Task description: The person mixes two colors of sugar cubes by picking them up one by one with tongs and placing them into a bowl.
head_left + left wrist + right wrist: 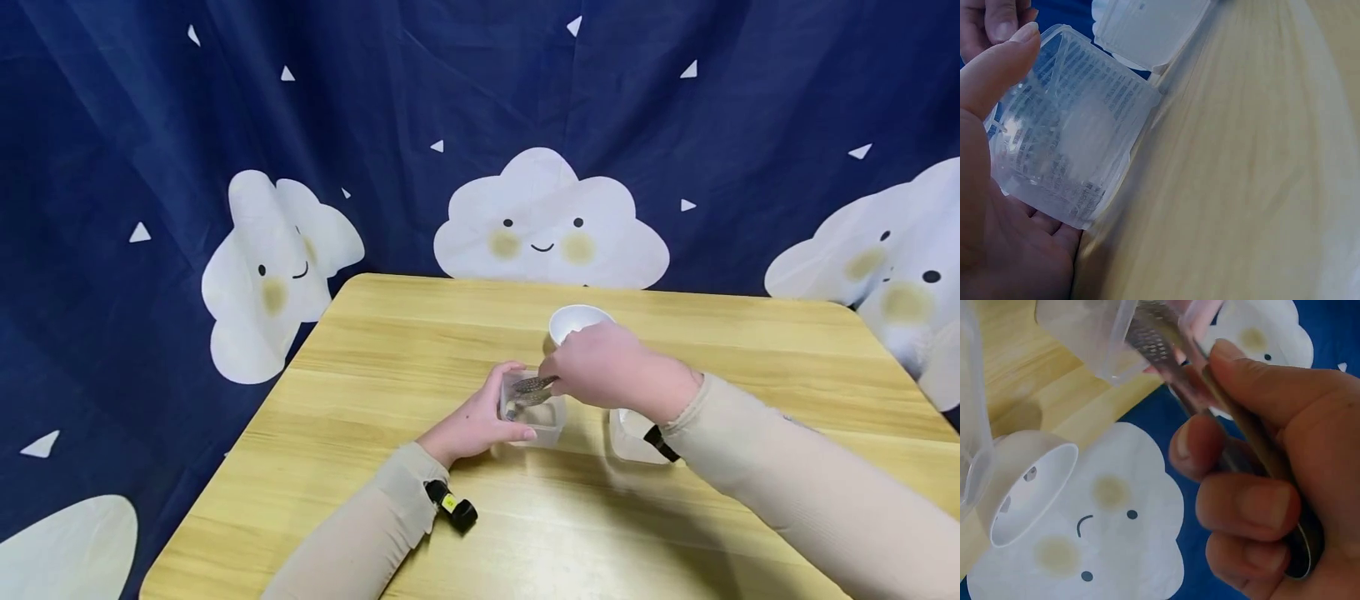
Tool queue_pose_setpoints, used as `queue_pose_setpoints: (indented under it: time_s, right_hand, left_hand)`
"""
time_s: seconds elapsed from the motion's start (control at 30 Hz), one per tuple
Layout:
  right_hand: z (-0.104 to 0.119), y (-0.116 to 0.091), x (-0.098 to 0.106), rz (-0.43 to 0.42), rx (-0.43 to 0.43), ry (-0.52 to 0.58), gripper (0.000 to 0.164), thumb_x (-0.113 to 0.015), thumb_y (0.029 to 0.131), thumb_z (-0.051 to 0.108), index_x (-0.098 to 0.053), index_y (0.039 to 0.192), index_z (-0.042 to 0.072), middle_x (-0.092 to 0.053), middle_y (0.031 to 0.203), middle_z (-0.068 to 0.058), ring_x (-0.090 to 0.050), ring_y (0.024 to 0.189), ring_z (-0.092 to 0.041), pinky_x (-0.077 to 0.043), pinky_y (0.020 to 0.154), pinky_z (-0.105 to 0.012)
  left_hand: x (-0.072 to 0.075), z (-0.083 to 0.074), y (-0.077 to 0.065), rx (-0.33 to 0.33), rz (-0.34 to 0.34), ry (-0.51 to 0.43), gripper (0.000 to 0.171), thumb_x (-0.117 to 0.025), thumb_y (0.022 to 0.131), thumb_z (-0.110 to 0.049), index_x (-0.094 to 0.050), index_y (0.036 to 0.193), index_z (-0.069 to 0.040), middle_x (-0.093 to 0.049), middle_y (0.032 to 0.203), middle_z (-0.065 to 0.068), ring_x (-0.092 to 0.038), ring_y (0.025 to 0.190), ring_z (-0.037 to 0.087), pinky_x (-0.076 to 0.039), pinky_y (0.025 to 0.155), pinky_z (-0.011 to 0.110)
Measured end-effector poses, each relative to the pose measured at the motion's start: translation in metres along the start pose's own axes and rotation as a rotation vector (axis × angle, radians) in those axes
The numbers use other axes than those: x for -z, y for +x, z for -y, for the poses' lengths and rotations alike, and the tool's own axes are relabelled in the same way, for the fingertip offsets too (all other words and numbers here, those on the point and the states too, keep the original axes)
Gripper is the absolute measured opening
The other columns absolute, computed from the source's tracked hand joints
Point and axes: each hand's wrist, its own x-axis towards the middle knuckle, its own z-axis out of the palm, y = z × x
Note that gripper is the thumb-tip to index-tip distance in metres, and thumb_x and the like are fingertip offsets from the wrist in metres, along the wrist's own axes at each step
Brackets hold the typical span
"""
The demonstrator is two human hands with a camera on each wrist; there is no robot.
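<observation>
My left hand (480, 423) grips a clear plastic container (542, 436) standing on the table, thumb along the near side and fingers around the far side. In the left wrist view, its ribbed wall (1072, 125) shows between thumb and fingers. My right hand (603, 367) holds metal tongs (1244, 434) with perforated tips, its fingers wrapped round the two arms. The tips reach down into the container, where a small pale piece (513, 410) lies by them. Just beyond the right hand sits a white bowl (576, 317); the right wrist view shows small pieces (1030, 474) inside it.
A second clear plastic container (626, 446) stands right of the first, partly under my right forearm. The wooden table (420, 325) ends at a dark blue curtain (390, 100) with cloud prints. Both wrists wear black straps (450, 504).
</observation>
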Motion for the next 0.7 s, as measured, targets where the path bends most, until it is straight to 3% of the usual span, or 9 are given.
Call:
queue_pose_setpoints:
  time_s: [0.13,0.33,0.53,0.7]
  right_hand:
    - [-0.009,-0.014,0.0,-0.117,-0.004,0.123,0.01,-0.077,0.09,0.033,-0.075,0.099,0.032,-0.062,0.073,0.015,-0.059,0.063,-0.013,-0.049,0.053,-0.041]
    - [-0.03,-0.039,-0.005,-0.288,-0.041,0.206,0.029,-0.078,0.09,0.023,-0.076,0.119,0.026,-0.072,0.08,0.002,-0.065,0.065,-0.017,-0.052,0.055,-0.043]
    - [-0.047,-0.057,-0.019,-0.349,-0.099,0.233,0.033,-0.076,0.092,0.021,-0.074,0.125,0.024,-0.076,0.095,0.0,-0.071,0.074,-0.018,-0.054,0.06,-0.045]
    - [-0.057,-0.065,-0.035,-0.372,-0.134,0.234,0.034,-0.074,0.093,0.021,-0.073,0.127,0.024,-0.075,0.089,-0.001,-0.07,0.074,-0.017,-0.054,0.061,-0.046]
  left_hand:
    - [0.0,0.0,0.001,0.006,-0.001,0.0,0.102,-0.085,0.082,-0.025,-0.017,0.158,-0.02,-0.05,0.145,0.001,-0.053,0.126,0.018,-0.037,0.111,0.044]
    - [0.002,0.001,0.003,0.021,-0.033,0.068,0.103,-0.086,0.08,-0.028,-0.018,0.157,-0.026,-0.048,0.147,0.006,-0.049,0.13,0.022,-0.036,0.111,0.048]
    - [0.002,-0.002,0.0,0.037,-0.032,0.043,0.101,-0.086,0.081,-0.025,-0.02,0.158,-0.025,-0.048,0.145,0.005,-0.053,0.124,0.022,-0.042,0.105,0.045]
    - [-0.001,-0.003,-0.001,0.044,-0.033,0.019,0.102,-0.086,0.081,-0.023,-0.019,0.158,-0.022,-0.049,0.145,0.004,-0.053,0.124,0.021,-0.043,0.105,0.042]
